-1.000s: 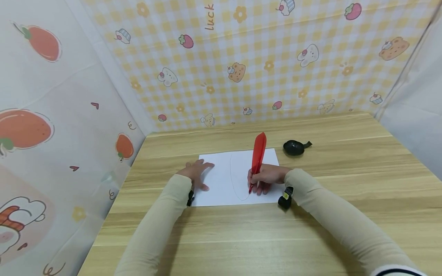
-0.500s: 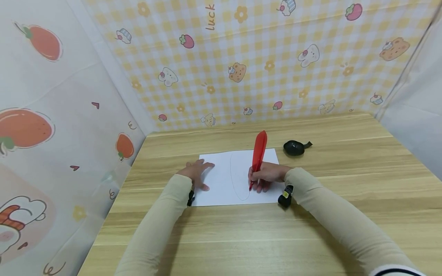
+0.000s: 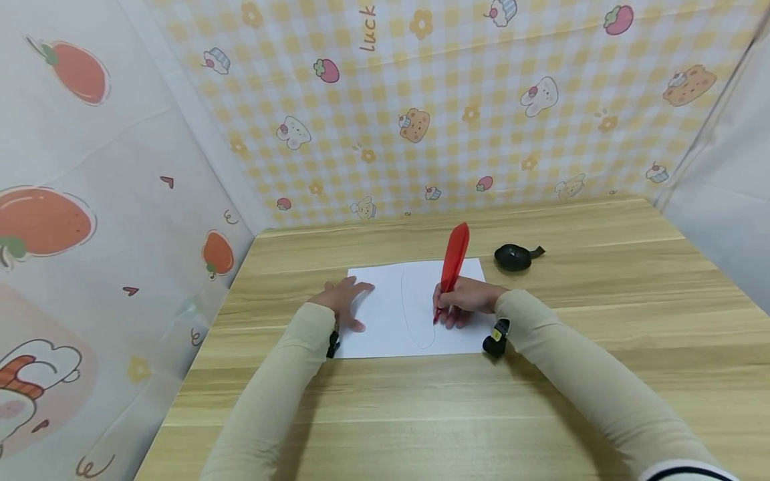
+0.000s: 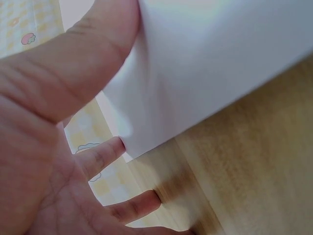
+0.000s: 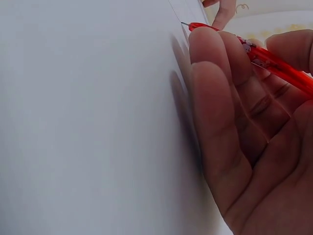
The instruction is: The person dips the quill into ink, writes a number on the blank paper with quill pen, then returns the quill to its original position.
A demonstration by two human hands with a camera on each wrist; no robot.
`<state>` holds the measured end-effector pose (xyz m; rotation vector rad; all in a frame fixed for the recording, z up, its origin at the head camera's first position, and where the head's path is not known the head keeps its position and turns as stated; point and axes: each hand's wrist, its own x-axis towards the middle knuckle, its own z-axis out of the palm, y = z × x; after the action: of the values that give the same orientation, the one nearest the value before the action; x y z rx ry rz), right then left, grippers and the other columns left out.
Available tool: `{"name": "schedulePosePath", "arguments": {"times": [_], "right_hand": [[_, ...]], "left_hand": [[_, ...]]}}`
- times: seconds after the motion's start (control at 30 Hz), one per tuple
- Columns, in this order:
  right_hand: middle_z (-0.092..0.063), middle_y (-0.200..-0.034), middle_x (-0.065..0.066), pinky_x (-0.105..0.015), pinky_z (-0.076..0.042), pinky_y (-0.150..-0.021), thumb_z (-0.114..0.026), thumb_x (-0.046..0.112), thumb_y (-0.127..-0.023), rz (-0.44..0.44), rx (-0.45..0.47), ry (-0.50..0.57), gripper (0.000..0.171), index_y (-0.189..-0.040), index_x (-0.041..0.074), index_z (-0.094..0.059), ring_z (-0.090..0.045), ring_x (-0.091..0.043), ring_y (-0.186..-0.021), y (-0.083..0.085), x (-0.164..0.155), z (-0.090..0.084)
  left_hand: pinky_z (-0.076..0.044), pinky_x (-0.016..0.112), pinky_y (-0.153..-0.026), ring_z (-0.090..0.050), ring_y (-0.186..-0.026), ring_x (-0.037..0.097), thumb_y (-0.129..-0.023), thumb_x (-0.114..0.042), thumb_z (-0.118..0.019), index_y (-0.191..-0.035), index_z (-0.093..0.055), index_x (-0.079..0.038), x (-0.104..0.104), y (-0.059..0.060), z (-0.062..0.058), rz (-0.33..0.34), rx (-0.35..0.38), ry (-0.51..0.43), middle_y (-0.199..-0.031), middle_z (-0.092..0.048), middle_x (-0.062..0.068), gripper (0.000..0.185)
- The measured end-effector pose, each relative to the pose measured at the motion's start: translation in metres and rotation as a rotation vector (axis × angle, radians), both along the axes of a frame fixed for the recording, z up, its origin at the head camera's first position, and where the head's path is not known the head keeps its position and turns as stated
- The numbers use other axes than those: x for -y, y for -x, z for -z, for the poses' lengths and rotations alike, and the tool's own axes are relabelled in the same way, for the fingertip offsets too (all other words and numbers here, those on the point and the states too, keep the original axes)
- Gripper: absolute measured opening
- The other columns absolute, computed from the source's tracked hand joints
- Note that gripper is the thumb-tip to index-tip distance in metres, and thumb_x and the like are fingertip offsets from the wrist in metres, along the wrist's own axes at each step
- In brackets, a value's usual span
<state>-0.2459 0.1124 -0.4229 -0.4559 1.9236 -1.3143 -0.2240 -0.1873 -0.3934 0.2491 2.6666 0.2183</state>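
A white sheet of paper (image 3: 381, 321) lies on the wooden table, bearing one thin curved line shaped like a narrow U. My right hand (image 3: 468, 298) pinches a red feather pen (image 3: 455, 257), its plume pointing up and its tip on the paper at the right end of the curve. The right wrist view shows the thin point of the pen (image 5: 279, 68) meeting the drawn line. Over the paper's left edge my left hand (image 3: 343, 300) is spread. In the left wrist view, fingertips of the left hand (image 4: 73, 161) touch the paper's corner and the table.
Behind the paper, to the right, sits a shiny black rounded object (image 3: 512, 258) with a short tail. The wooden table (image 3: 385, 414) ends at a checked cloth backdrop (image 3: 361, 100). A printed white cloth (image 3: 138, 220) hangs at the left.
My right hand and the feather pen have moved slightly away from me up the paper, and the curve's right side has grown longer. The left hand stays in place.
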Motion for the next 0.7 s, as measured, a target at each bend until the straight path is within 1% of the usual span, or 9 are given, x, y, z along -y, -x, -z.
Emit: {"name": "schedulePosePath", "arguments": {"times": [0.17,0.37,0.5,0.7], "right_hand": [[-0.066,-0.082,-0.014,-0.032,-0.055,-0.059,-0.05,0.01,-0.094,0.029,-0.001,-0.011,0.012,-0.099,0.004,-0.059,-0.066,-0.022,-0.068,0.0007,0.0029,-0.0012],[-0.066,-0.08,-0.013,-0.031,-0.055,-0.059,-0.049,0.01,-0.095,0.031,-0.004,-0.001,0.012,-0.099,0.003,-0.058,-0.066,-0.021,-0.069,-0.0003,0.0044,-0.0043],[-0.065,-0.079,-0.012,-0.031,-0.055,-0.059,-0.049,0.01,-0.095,0.042,-0.009,0.005,0.012,-0.099,0.003,-0.058,-0.066,-0.021,-0.068,0.0,0.0059,-0.0044],[-0.065,-0.077,-0.012,-0.031,-0.055,-0.058,-0.049,0.01,-0.095,0.053,-0.021,0.017,0.011,-0.098,0.003,-0.058,-0.066,-0.021,-0.067,0.0005,0.0084,-0.0033]], "left_hand": [[-0.036,0.069,-0.094,-0.018,-0.137,0.051,-0.073,-0.032,-0.085,-0.15,-0.036,-0.033,0.0,-0.0003,-0.0005,0.001,-0.001,-0.003,-0.16,-0.015,0.011,0.09],[-0.035,0.07,-0.094,-0.018,-0.137,0.053,-0.073,-0.031,-0.085,-0.149,-0.037,-0.032,0.002,0.0027,0.002,0.007,-0.001,-0.009,-0.16,-0.015,0.013,0.09],[-0.033,0.071,-0.094,-0.017,-0.137,0.054,-0.074,-0.03,-0.085,-0.149,-0.037,-0.031,0.0016,0.0015,0.0007,0.008,-0.002,-0.014,-0.16,-0.015,0.013,0.09],[-0.035,0.07,-0.094,-0.017,-0.138,0.052,-0.075,-0.031,-0.084,-0.15,-0.036,-0.032,0.0003,-0.0012,-0.0016,0.011,0.001,-0.009,-0.16,-0.014,0.012,0.089]]}}
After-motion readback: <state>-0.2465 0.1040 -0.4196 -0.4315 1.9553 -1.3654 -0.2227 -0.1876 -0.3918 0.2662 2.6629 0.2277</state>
